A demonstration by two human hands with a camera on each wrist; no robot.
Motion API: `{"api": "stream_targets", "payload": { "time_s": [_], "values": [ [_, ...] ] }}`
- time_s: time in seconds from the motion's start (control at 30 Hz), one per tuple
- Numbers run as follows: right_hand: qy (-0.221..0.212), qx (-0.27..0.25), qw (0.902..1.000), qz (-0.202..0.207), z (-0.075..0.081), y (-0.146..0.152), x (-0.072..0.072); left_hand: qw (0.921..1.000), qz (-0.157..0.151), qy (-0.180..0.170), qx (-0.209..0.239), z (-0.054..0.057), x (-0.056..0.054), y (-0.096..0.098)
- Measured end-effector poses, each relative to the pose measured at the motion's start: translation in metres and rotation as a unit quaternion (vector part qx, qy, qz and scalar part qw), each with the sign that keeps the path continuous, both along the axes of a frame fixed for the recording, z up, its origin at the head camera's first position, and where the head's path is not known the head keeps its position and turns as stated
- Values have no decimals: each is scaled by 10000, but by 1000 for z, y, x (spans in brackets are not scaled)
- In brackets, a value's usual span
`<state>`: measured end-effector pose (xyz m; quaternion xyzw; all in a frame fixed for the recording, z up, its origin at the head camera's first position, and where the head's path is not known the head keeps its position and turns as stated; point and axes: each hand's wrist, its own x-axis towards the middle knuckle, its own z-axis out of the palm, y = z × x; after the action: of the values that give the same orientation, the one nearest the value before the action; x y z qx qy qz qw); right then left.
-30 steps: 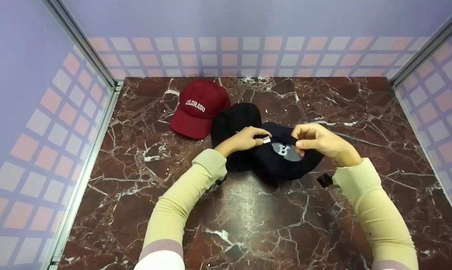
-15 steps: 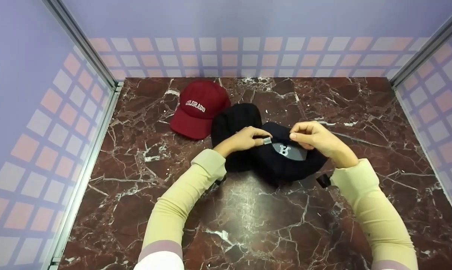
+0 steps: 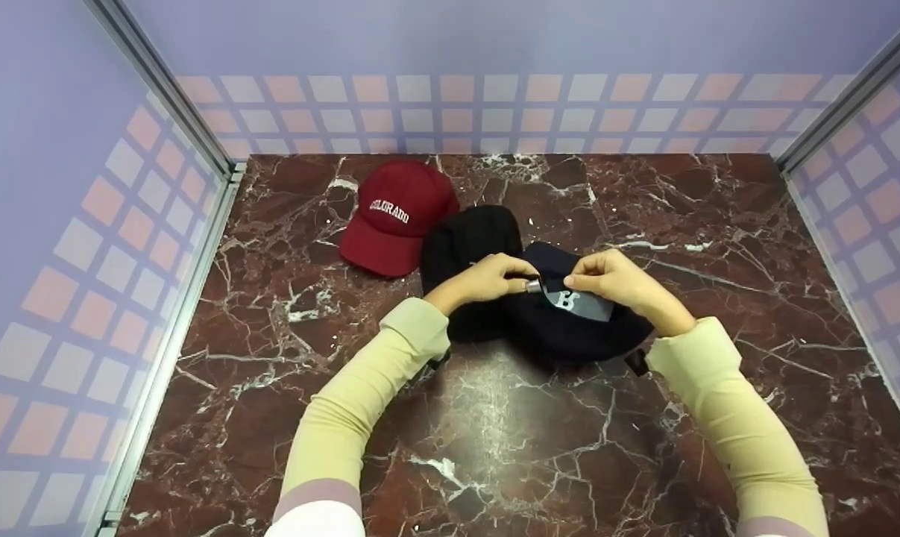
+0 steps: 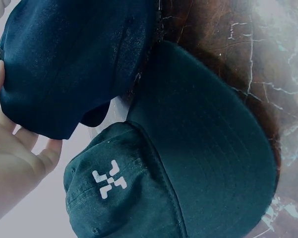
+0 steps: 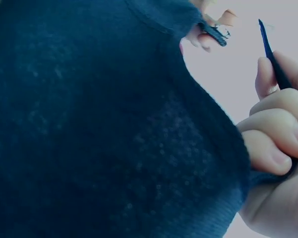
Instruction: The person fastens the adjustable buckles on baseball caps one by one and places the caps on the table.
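A navy baseball cap [image 3: 580, 339] lies upside down, a white "B" letter showing through its grey lining. At its back opening my left hand [image 3: 483, 283] grips the edge, with a silver metal buckle [image 3: 534, 286] beside the thumb. My right hand [image 3: 617, 283] pinches the cap's thin strap [image 5: 271, 57], whose pointed tip sticks up past the fingertips in the right wrist view. The two hands are close together but apart. A black cap [image 3: 468, 239] with a white emblem lies beneath my left hand and against the navy cap.
To the left rests a red cap [image 3: 397, 209] lettered "COLORADO", touching the black cap. Everything lies on a dark red marbled tabletop [image 3: 494, 455]. Lilac panels [image 3: 494, 45] with a tile pattern enclose the back and both sides.
The right hand has moved left toward the buckle, bringing the strap with it. My left hand stays nearly still at the cap's edge. The red and black caps have not moved.
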<state>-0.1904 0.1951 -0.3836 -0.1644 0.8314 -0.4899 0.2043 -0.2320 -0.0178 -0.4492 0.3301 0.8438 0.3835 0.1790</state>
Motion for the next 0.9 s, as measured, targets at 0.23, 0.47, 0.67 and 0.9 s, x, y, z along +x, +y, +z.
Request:
{"api": "stream_targets", "payload": {
  "time_s": [0.23,0.47,0.67,0.9],
  "values": [
    [428,409,9982,-38,-8,-4,0,9999,-57,-80,-103,-1,1,0],
    [755,605,9953,-57,-34,0,-13,9995,-61,-235,-184,0,2,2],
    [1013,804,9915,-107,-38,-2,-13,9994,-9,-254,-227,1,3,2],
    [1044,875,9906,-75,-38,-3,-13,9994,65,-136,-299,2,5,3]
  ]
}}
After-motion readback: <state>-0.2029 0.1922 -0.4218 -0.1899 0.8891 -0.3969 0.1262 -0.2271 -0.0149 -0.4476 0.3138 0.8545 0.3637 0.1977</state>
